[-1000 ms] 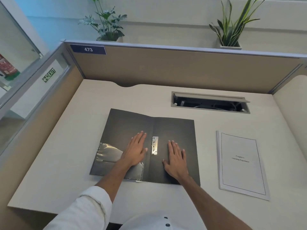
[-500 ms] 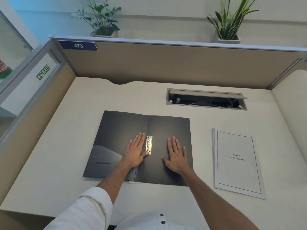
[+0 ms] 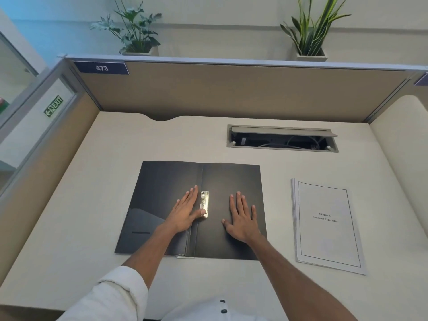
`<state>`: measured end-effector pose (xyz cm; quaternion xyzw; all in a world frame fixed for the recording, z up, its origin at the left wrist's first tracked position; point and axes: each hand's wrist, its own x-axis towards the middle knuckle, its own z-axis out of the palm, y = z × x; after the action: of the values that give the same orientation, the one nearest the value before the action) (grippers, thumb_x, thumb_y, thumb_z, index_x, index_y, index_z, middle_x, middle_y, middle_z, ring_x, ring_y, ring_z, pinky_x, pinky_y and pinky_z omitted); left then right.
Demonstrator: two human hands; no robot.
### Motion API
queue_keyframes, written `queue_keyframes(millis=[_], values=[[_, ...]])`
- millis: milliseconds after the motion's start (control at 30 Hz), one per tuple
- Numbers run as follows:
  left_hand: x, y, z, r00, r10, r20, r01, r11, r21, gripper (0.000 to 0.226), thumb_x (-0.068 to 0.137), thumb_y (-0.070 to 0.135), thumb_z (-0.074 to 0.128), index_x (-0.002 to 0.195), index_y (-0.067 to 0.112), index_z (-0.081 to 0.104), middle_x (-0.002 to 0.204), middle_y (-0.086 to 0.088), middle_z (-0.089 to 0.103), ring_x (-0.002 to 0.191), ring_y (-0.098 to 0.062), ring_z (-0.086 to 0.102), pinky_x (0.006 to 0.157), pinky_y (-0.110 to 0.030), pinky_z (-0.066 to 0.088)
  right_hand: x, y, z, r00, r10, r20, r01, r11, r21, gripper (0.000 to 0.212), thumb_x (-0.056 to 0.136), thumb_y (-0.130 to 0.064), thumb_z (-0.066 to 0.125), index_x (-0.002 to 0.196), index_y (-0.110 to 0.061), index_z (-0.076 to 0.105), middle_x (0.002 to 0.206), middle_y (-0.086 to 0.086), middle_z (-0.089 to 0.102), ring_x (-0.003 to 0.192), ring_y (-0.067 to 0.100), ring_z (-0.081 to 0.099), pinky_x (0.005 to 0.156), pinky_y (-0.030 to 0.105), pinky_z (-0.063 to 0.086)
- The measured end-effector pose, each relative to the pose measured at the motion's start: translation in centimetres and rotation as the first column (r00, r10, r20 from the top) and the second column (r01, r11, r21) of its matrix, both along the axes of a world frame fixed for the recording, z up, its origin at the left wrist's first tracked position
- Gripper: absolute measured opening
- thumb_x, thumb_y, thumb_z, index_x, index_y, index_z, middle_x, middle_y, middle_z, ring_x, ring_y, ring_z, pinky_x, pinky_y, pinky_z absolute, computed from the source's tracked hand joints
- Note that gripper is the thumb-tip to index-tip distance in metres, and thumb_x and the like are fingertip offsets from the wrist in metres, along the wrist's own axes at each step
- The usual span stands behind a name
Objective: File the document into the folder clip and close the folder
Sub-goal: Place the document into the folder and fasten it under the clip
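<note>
A black folder (image 3: 162, 181) lies open and flat in the middle of the desk. Its metal clip (image 3: 204, 203) sits just right of the spine. My left hand (image 3: 184, 213) rests flat on the left flap, fingers together, with the thumb touching the lower end of the clip. My right hand (image 3: 242, 216) lies palm down on the right flap, fingers spread, a hand's width right of the clip. Neither hand holds anything. The document (image 3: 326, 224), a white stapled stack with a printed title, lies on the desk to the right of the folder, apart from it.
A cable tray opening (image 3: 281, 139) with its lid raised is set into the desk (image 3: 92, 205) behind the folder. Partition walls (image 3: 231, 93) enclose the desk at the back and sides. Two potted plants (image 3: 132, 28) stand on the ledge beyond.
Both hands stay flat on the open folder. My left thumb has shifted right until it touches the clip. The camera view has tilted slightly.
</note>
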<state>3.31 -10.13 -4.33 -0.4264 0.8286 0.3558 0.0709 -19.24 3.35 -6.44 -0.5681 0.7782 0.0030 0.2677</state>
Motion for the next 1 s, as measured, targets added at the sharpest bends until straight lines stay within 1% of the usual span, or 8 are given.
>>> queue_keyframes(millis=[167,300,433,533,633,733,900,1000], values=[[-0.1,0.3,0.7,0.999,-0.039,-0.030,0.036,0.995,-0.089,0.066,0.113,0.059,0.027,0.171,0.044,-0.002,0.181,0.010,0.005,0.168,-0.020,0.005,0.133,-0.058,0.008,-0.2,0.1,0.1,1.000,0.001,0.011,-0.001,1.000,0.002,0.090,0.103,-0.062,0.031,0.166,-0.027,-0.024,0.172,0.001,-0.035,0.160,0.021,-0.029,0.129,0.055,-0.012],[-0.4,1.3,0.6,0.990,-0.081,-0.112,0.058,0.980,-0.191,0.046,0.117,0.041,0.035,0.161,0.037,0.046,0.173,0.011,0.037,0.164,-0.016,0.026,0.133,-0.056,0.025,-0.2,0.1,0.2,1.000,-0.004,0.016,0.004,1.000,0.008,0.090,0.103,-0.063,0.030,0.166,-0.029,-0.024,0.172,-0.001,-0.035,0.160,0.019,-0.029,0.130,0.055,-0.011],[-0.6,1.3,1.3,0.974,-0.052,-0.220,-0.006,0.967,-0.257,0.035,0.114,0.030,0.049,0.142,0.023,0.069,0.146,0.000,0.070,0.132,-0.025,0.067,0.112,-0.043,0.054,-0.5,0.1,0.0,1.000,0.007,0.021,-0.007,1.000,0.008,0.090,0.102,-0.065,0.028,0.165,-0.029,-0.025,0.171,-0.002,-0.037,0.159,0.020,-0.031,0.130,0.054,-0.012],[-1.3,0.4,2.4,0.973,0.038,-0.227,-0.099,0.959,-0.265,0.029,0.112,0.040,0.047,0.130,0.032,0.068,0.119,-0.001,0.080,0.104,-0.027,0.076,0.091,-0.045,0.061,-0.5,0.1,-0.2,1.000,0.016,0.018,-0.016,1.000,0.009,0.090,0.102,-0.066,0.027,0.165,-0.029,-0.026,0.171,-0.001,-0.037,0.159,0.020,-0.032,0.129,0.054,-0.013],[-2.3,-0.5,3.0,0.959,0.114,-0.258,-0.188,0.941,-0.283,0.013,0.112,0.040,0.048,0.114,0.034,0.058,0.093,0.005,0.079,0.079,-0.021,0.075,0.073,-0.046,0.062,-0.5,0.1,-0.2,0.999,0.024,0.021,-0.024,1.000,0.012,0.090,0.102,-0.066,0.027,0.164,-0.029,-0.027,0.170,-0.001,-0.038,0.158,0.020,-0.032,0.129,0.054,-0.014],[-3.3,-1.5,2.9,0.934,0.201,-0.296,-0.283,0.922,-0.264,0.006,0.111,0.037,0.052,0.105,0.035,0.052,0.083,0.010,0.077,0.070,-0.013,0.075,0.066,-0.046,0.064,-0.6,0.2,-0.3,0.999,0.021,0.026,-0.021,1.000,0.006,0.090,0.102,-0.066,0.028,0.164,-0.030,-0.026,0.171,-0.001,-0.038,0.158,0.020,-0.033,0.128,0.053,-0.015],[-4.1,-2.1,2.4,0.957,0.177,-0.232,-0.249,0.911,-0.329,0.006,0.110,0.029,0.055,0.114,0.033,0.056,0.091,0.004,0.078,0.079,-0.019,0.078,0.069,-0.045,0.065,-0.6,0.3,-0.2,0.999,0.018,0.027,-0.017,1.000,-0.009,0.089,0.102,-0.065,0.028,0.165,-0.030,-0.026,0.171,-0.002,-0.037,0.158,0.019,-0.032,0.128,0.052,-0.016],[-4.5,-1.8,2.7,0.991,0.107,-0.085,-0.133,0.890,-0.436,0.031,0.109,0.015,0.055,0.138,0.026,0.061,0.120,-0.003,0.077,0.092,-0.032,0.077,0.074,-0.046,0.065,-0.5,0.4,-0.3,1.000,0.009,0.027,-0.008,1.000,-0.025,0.089,0.102,-0.064,0.028,0.165,-0.030,-0.025,0.171,-0.002,-0.037,0.158,0.019,-0.032,0.129,0.054,-0.014]])
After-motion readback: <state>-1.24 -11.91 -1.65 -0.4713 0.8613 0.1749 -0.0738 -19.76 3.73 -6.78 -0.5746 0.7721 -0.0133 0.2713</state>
